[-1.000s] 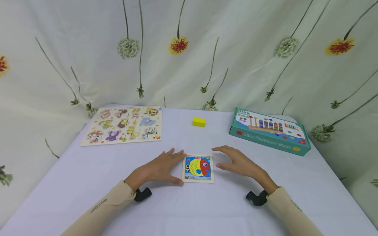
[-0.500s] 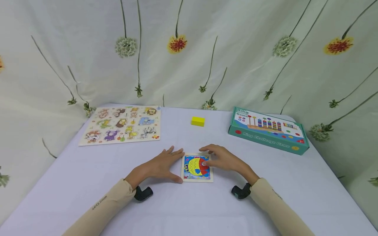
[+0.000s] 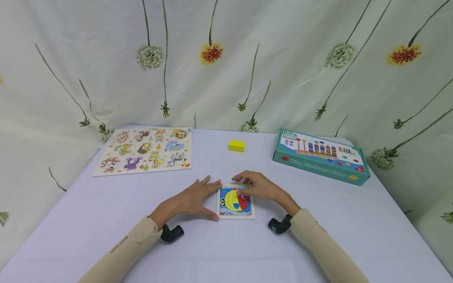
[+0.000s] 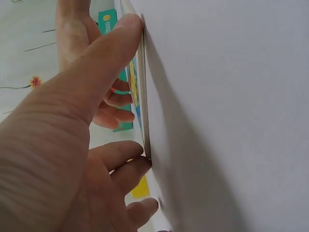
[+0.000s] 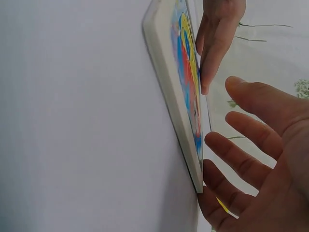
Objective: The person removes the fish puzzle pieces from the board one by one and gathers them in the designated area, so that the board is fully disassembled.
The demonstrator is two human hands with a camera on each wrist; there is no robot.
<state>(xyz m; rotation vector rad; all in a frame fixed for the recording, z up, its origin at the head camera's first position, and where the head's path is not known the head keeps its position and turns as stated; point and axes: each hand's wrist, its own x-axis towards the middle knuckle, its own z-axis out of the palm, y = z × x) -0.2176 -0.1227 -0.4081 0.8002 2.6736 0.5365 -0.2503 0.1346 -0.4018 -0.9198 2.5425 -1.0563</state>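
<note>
A square fish puzzle (image 3: 233, 202) in a pale frame lies flat on the table. The left hand (image 3: 192, 199) rests at its left side, thumb and a finger against the edge, as the left wrist view also shows with the puzzle's frame (image 4: 143, 92). Over the puzzle's upper right part is the right hand (image 3: 260, 186), its fingers loosely bent. In the right wrist view the right hand (image 5: 260, 154) has its thumb raised above the picture (image 5: 186, 63), with nothing pinched, and its lower fingers lie by the board's far corner.
An animal puzzle board (image 3: 150, 151) lies at the back left. A yellow block (image 3: 236, 146) sits at the back middle. At the back right is a green Ring Challenge Game box (image 3: 320, 157). Behind the table (image 3: 212, 251) hangs a flowered cloth (image 3: 198, 90).
The right hand has moved left from beside the puzzle to over its upper right part. The left hand has stayed at the left edge.
</note>
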